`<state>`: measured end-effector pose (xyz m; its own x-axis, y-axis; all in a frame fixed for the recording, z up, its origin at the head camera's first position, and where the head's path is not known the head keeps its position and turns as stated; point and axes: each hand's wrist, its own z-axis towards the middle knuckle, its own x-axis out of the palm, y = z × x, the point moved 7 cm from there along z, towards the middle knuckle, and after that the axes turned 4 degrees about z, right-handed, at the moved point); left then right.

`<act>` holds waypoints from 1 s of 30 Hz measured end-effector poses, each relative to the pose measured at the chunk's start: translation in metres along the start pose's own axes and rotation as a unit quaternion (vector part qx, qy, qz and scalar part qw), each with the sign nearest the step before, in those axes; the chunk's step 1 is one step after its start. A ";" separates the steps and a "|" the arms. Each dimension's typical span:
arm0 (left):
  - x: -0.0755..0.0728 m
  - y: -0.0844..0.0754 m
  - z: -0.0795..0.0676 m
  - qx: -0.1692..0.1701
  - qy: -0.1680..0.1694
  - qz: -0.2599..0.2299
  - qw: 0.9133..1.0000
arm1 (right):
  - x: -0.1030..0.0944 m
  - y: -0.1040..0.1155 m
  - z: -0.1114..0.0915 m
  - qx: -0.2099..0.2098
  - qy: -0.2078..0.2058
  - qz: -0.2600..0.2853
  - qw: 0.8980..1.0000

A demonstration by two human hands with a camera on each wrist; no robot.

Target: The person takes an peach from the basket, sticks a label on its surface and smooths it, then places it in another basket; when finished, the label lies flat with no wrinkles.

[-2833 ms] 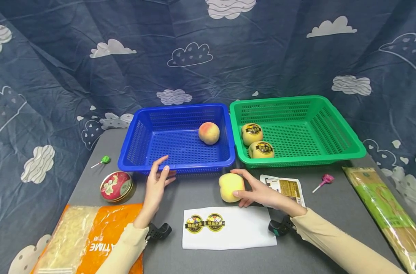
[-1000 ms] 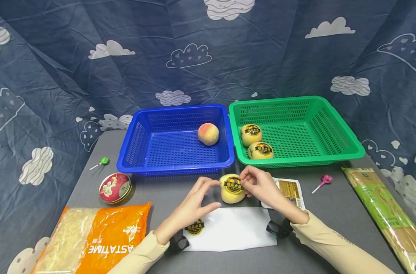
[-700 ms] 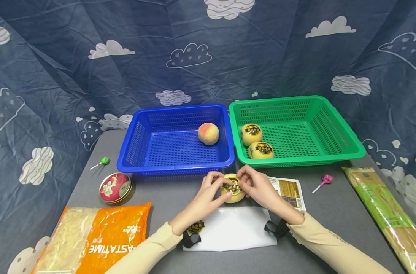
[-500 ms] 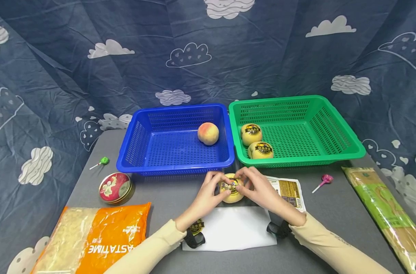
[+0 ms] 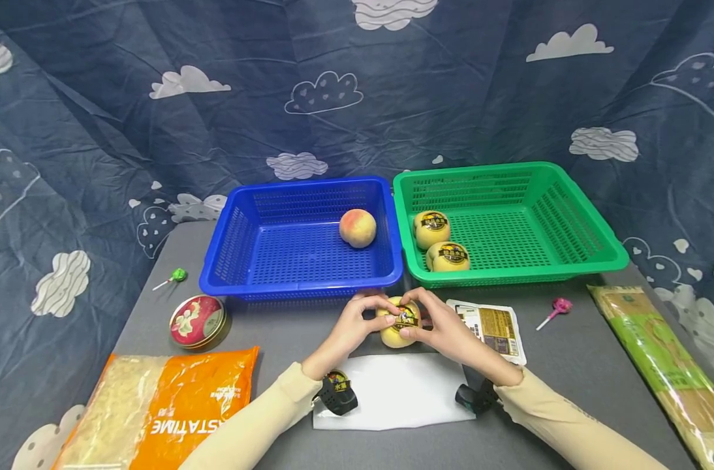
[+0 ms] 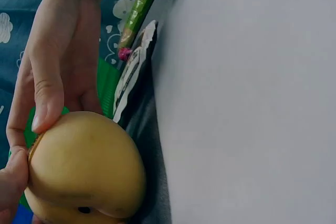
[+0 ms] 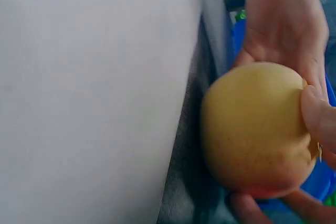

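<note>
A pale yellow peach sits on the grey table just behind a white sheet. A black and gold round label with Chinese characters lies on its upper side. My left hand curls around the peach's left side, thumb and fingers at the label's edge. From the other side my right hand holds the fruit, its thumb on the front. The left wrist view shows the peach's bare yellow side; the right wrist view shows a reddish patch low on the peach. One label on the sheet is partly covered by the left wrist camera.
A blue basket holds one peach; a green basket holds two labelled peaches. Around them lie a red tin, a pasta bag, two lollipops, a printed packet and a long green package.
One label went from the sheet onto the peach, which was bare at first. My left hand came from beside the blue basket to the peach, and both hands now grip it around the label.
</note>
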<state>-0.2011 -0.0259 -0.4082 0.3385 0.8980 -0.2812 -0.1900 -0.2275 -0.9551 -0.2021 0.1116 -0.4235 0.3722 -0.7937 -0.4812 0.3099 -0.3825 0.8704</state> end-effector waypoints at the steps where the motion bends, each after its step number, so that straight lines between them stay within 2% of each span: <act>1: 0.000 0.001 0.000 0.004 0.001 -0.001 1.000 | -0.001 -0.002 0.000 0.000 0.004 0.014 1.000; 4: -0.001 0.006 0.001 0.015 0.004 -0.011 1.000 | -0.003 -0.008 0.000 0.011 0.024 0.077 0.997; 9: 0.003 0.027 0.005 0.015 0.009 0.002 1.000 | -0.001 -0.016 -0.002 0.061 0.051 0.168 0.983; 11: 0.006 0.034 0.006 0.012 0.015 0.031 0.999 | 0.000 -0.017 -0.002 0.072 0.047 0.176 0.981; 17: 0.010 0.031 0.006 0.027 0.010 0.122 0.992 | 0.001 -0.021 0.000 0.087 0.026 0.180 0.980; 24: 0.008 0.030 0.006 0.042 0.015 0.070 0.997 | -0.002 -0.029 -0.001 0.110 0.033 0.217 0.969; 30: 0.008 0.031 0.001 0.052 0.031 0.095 0.994 | -0.002 -0.029 0.003 0.112 0.037 0.209 0.971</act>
<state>-0.2051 -0.0256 -0.4404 0.3440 0.8166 -0.4635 -0.3490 -0.3470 -0.8705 -0.2144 0.1228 -0.4478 0.4887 -0.8688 -0.0800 -0.0761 -0.1338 0.9881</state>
